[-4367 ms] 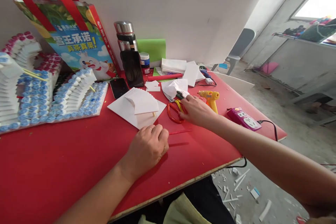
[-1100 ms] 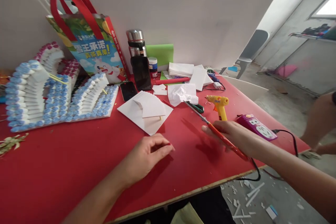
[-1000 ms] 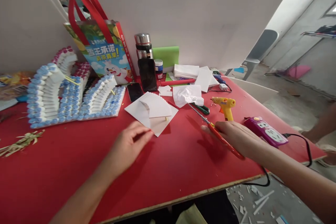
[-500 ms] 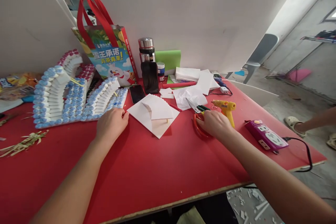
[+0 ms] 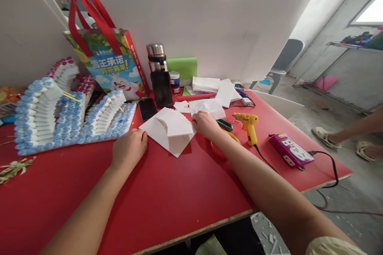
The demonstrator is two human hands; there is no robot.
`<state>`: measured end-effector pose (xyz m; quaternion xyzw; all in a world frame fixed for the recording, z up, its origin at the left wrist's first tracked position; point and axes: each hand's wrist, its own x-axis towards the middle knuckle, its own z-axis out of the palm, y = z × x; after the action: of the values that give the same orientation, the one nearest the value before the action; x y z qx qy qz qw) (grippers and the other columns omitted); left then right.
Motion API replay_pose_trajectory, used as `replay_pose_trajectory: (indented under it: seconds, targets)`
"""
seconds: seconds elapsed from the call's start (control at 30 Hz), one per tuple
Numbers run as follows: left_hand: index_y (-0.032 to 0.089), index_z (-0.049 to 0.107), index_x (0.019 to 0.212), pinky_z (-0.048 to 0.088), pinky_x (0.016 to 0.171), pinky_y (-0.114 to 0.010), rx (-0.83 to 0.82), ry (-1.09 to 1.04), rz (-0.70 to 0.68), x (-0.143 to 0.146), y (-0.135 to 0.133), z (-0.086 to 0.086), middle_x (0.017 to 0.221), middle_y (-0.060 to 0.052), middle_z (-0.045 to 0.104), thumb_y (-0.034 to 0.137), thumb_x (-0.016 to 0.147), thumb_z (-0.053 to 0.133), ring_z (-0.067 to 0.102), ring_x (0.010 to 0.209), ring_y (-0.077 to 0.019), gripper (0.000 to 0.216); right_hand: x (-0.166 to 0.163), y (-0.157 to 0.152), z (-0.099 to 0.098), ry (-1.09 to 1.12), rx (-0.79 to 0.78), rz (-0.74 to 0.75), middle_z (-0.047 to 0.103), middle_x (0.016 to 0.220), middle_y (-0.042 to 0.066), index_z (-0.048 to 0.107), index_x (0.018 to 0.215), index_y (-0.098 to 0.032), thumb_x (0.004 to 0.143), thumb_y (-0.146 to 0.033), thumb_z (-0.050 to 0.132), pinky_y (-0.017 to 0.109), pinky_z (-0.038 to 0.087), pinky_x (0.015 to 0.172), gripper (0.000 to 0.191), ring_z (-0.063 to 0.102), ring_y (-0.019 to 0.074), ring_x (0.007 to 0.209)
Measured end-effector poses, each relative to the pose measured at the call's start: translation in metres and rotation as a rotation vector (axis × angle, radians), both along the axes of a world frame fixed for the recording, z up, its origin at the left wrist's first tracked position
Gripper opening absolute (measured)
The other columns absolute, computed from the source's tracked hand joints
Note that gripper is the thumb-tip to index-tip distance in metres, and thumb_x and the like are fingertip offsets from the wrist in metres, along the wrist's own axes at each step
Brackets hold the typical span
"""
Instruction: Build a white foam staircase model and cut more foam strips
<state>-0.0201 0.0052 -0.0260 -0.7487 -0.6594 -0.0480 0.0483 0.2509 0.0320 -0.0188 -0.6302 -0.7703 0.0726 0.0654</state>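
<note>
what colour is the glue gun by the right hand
Yellow; the glue gun shows best in the head view.

My left hand (image 5: 129,149) is centre-left, palm down, fingers curled in. My right hand (image 5: 206,124) is at centre, palm down, fingers bent; right arm (image 5: 269,195) comes from lower right.

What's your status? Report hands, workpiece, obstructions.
Left hand curled at left corner of white card piece, grip hidden. Right hand on its right edge. Scissors lie under right forearm; glue gun alongside.
</note>
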Motion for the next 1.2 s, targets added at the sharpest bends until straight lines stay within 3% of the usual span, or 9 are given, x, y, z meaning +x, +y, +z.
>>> replay_pose_trajectory:
  seconds: [0.3, 0.57, 0.8, 1.03, 1.2]
  targets:
    - [0.017, 0.067, 0.087, 0.036, 0.062, -0.032, 0.075, -0.090, -0.152, 0.019, 0.009, -0.011, 0.092, -0.011, 0.070, 0.036, 0.098, 0.035, 0.066, 0.083, -0.0263, 0.039, 0.015, -0.007, 0.004, 0.018, -0.082, -0.088, 0.074, 0.101, 0.011, 0.072, 0.093, -0.015, 0.086, -0.013, 0.053, 0.028, 0.037, 0.066, 0.020, 0.065, 0.0228, 0.093]
    - [0.018, 0.065, 0.095, 0.038, 0.060, -0.034, 0.117, -0.009, -0.015, 0.014, 0.009, -0.015, 0.098, -0.011, 0.074, 0.033, 0.097, 0.040, 0.069, 0.086, -0.0292, 0.029, 0.016, -0.006, 0.006, -0.015, -0.067, -0.099, 0.074, 0.098, 0.013, 0.073, 0.091, -0.013, 0.089, -0.012, 0.051, 0.030, 0.035, 0.062, 0.023, 0.066, 0.0232, 0.090]
    - [0.015, 0.063, 0.113, 0.040, 0.059, -0.034, 0.064, 0.033, 0.048, 0.021, 0.014, -0.003, 0.090, -0.014, 0.074, 0.032, 0.094, 0.044, 0.070, 0.082, -0.0329, 0.031, 0.011, 0.000, 0.002, -0.088, -0.036, -0.119, 0.071, 0.108, 0.018, 0.073, 0.100, -0.010, 0.089, -0.011, 0.053, 0.030, 0.040, 0.064, 0.023, 0.067, 0.0265, 0.091]
    - [0.020, 0.066, 0.107, 0.039, 0.061, -0.028, 0.250, -0.306, -0.039, 0.030, -0.001, 0.001, 0.086, -0.005, 0.074, 0.033, 0.092, 0.053, 0.068, 0.075, -0.0225, 0.024, 0.010, 0.005, -0.006, -0.101, 0.042, -0.151, 0.070, 0.104, 0.018, 0.072, 0.094, -0.012, 0.088, -0.014, 0.051, 0.029, 0.038, 0.059, 0.022, 0.067, 0.0263, 0.086]
    - [0.020, 0.070, 0.095, 0.044, 0.063, -0.026, 0.305, -0.674, -0.102, 0.031, -0.003, 0.004, 0.074, -0.001, 0.071, 0.032, 0.087, 0.061, 0.065, 0.066, -0.0168, 0.017, 0.015, 0.004, -0.007, 0.053, 0.093, -0.211, 0.071, 0.088, 0.012, 0.069, 0.079, -0.016, 0.081, -0.019, 0.056, 0.030, 0.033, 0.055, 0.013, 0.064, 0.0235, 0.077]
